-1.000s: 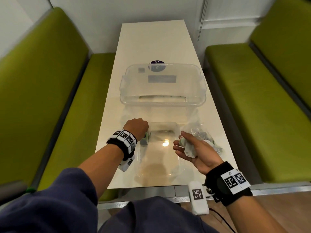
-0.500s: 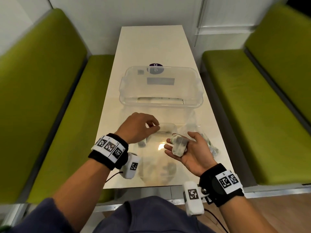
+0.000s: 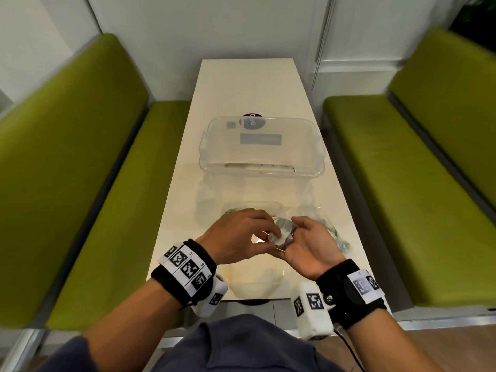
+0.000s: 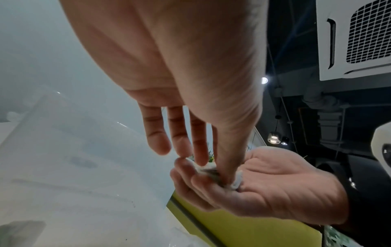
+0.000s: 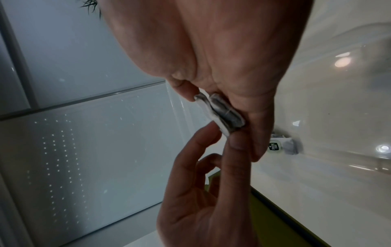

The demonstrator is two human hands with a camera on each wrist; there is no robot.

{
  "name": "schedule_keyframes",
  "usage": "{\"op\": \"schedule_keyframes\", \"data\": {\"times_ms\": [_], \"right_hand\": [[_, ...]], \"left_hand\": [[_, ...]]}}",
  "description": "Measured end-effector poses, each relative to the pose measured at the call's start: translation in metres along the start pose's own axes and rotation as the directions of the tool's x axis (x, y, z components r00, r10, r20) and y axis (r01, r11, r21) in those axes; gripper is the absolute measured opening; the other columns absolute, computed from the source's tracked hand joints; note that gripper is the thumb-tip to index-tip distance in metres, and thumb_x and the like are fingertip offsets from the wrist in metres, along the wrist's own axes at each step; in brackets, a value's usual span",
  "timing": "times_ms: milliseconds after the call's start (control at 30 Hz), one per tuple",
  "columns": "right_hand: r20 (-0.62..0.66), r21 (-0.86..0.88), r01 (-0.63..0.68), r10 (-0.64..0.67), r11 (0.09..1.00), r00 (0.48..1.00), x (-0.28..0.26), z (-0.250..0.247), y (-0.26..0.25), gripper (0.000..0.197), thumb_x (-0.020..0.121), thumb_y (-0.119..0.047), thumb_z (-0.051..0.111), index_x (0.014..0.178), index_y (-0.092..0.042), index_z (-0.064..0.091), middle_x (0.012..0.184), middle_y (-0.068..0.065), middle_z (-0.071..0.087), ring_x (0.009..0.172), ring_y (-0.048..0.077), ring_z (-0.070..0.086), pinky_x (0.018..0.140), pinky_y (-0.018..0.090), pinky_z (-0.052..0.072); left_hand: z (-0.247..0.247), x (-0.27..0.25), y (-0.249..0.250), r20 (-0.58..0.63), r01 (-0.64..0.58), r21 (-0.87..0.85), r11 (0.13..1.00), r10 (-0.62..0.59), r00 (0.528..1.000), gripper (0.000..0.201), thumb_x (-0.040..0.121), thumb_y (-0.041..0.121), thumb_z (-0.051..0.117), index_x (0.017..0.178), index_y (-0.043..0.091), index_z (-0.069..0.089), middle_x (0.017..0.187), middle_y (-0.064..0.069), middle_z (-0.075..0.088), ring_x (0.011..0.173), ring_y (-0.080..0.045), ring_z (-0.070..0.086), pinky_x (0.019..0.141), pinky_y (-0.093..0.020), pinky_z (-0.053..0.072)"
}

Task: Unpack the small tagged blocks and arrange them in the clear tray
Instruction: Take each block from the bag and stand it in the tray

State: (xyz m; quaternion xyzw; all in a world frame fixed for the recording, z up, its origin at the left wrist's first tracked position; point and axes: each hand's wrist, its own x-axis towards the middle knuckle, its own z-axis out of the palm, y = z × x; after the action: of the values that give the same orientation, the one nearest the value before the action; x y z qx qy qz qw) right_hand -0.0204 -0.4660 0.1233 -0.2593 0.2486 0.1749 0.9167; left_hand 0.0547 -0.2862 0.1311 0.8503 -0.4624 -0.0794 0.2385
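Note:
A small block in white wrapping (image 3: pixel 282 232) lies across the fingers of my upturned right hand (image 3: pixel 295 237), which curls round it above the clear tray (image 3: pixel 252 288). My left hand (image 3: pixel 268 234) meets it from the left and pinches the wrapper's end between thumb and forefinger. The left wrist view shows the thumb pressed on the wrapped block (image 4: pixel 209 170) while the other fingers stay straight. In the right wrist view the grey block (image 5: pixel 225 113) shows inside its wrapper. A green-tagged block (image 3: pixel 230 210) sits at the tray's far left corner.
A crumpled clear bag (image 3: pixel 332 233) with more blocks lies right of the tray. A large clear bin (image 3: pixel 260 173) stands further back on the white table (image 3: pixel 249 84). Green benches (image 3: pixel 80 183) flank the table on both sides.
My left hand left the tray's far left corner, moved right to my right hand and took hold of the wrapper. My right hand kept the wrapped block and shifted slightly toward the middle.

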Motion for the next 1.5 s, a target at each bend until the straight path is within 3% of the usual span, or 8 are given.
{"op": "schedule_keyframes", "data": {"times_ms": [300,467,600,800,933,1200,1367,1500], "right_hand": [[-0.120,-0.120,0.026,-0.040,0.992,0.992,-0.004,-0.004,0.006,0.060,0.102,-0.046,0.044,0.138,0.001,0.055,0.121,0.024,0.067,0.113,0.042,0.064,0.108,0.055,0.046],[-0.174,-0.293,0.039,-0.093,0.955,0.980,-0.009,-0.003,0.008,0.055,0.097,-0.050,0.054,0.123,-0.003,0.062,0.108,0.021,0.069,0.097,0.033,0.068,0.076,0.038,0.062],[-0.209,-0.391,0.035,-0.126,0.920,0.970,-0.010,-0.006,0.008,0.050,0.091,-0.057,0.059,0.112,-0.011,0.063,0.087,0.013,0.067,0.077,0.026,0.069,0.055,0.029,0.051],[-0.216,-0.465,0.065,-0.185,0.883,0.959,-0.008,-0.003,0.009,0.051,0.087,-0.056,0.068,0.107,-0.010,0.062,0.067,0.004,0.055,0.054,0.016,0.053,0.043,0.023,0.039],[-0.131,-0.558,0.141,-0.255,0.818,0.958,-0.003,-0.002,0.012,0.036,0.089,-0.045,0.072,0.112,-0.017,0.072,0.065,0.005,0.053,0.051,0.017,0.049,0.042,0.022,0.037],[-0.100,-0.812,0.156,-0.397,0.562,0.912,0.015,-0.002,0.018,0.027,0.089,-0.036,0.076,0.088,-0.009,0.075,0.061,0.010,0.059,0.045,0.020,0.053,0.043,0.023,0.041],[-0.213,-0.742,0.051,-0.307,0.669,0.928,0.017,-0.010,0.016,0.038,0.094,-0.045,0.066,0.103,-0.009,0.073,0.068,0.008,0.063,0.055,0.018,0.061,0.047,0.024,0.044],[-0.266,-0.635,0.013,-0.234,0.772,0.935,0.011,-0.020,0.012,0.041,0.098,-0.045,0.060,0.106,-0.007,0.072,0.069,0.006,0.064,0.059,0.017,0.063,0.049,0.026,0.042]], "left_hand": [[-0.014,-0.001,0.005,-0.056,0.092,-0.131,0.987,-0.100,0.993,0.019,0.097,0.042,0.066,0.110,0.033,0.076,0.098,0.018,0.070,0.081,-0.005,0.060,0.074,-0.023,0.049],[-0.024,0.000,0.004,-0.101,0.168,-0.264,0.950,-0.200,0.975,0.015,0.098,0.032,0.068,0.107,0.025,0.078,0.089,0.021,0.070,0.083,-0.005,0.062,0.070,-0.011,0.044],[-0.033,0.003,-0.001,-0.078,0.228,-0.339,0.913,-0.269,0.960,0.017,0.098,0.031,0.068,0.112,0.028,0.077,0.095,0.015,0.074,0.084,-0.002,0.065,0.074,-0.015,0.047],[-0.043,0.006,-0.009,-0.029,0.273,-0.421,0.865,-0.314,0.949,0.014,0.097,0.025,0.070,0.110,0.027,0.076,0.088,0.007,0.077,0.075,-0.010,0.069,0.077,-0.036,0.061],[-0.045,0.008,-0.016,0.077,0.321,-0.458,0.829,-0.323,0.943,0.013,0.097,0.017,0.070,0.108,0.020,0.076,0.084,0.000,0.078,0.070,-0.014,0.069,0.073,-0.034,0.060],[-0.038,0.015,-0.030,0.117,0.407,-0.282,0.868,-0.390,0.913,0.010,0.094,0.023,0.073,0.102,0.026,0.079,0.082,0.005,0.078,0.072,-0.014,0.072,0.068,-0.028,0.059],[-0.030,0.027,-0.056,0.084,0.426,-0.012,0.905,-0.423,0.902,0.012,0.097,0.026,0.068,0.103,0.028,0.078,0.093,0.007,0.077,0.061,0.001,0.061,0.062,-0.019,0.045],[-0.017,0.036,-0.080,0.116,0.454,0.200,0.868,-0.481,0.869,0.014,0.097,0.028,0.064,0.102,0.033,0.076,0.101,0.005,0.076,0.078,-0.014,0.066,0.069,-0.027,0.047]]}}
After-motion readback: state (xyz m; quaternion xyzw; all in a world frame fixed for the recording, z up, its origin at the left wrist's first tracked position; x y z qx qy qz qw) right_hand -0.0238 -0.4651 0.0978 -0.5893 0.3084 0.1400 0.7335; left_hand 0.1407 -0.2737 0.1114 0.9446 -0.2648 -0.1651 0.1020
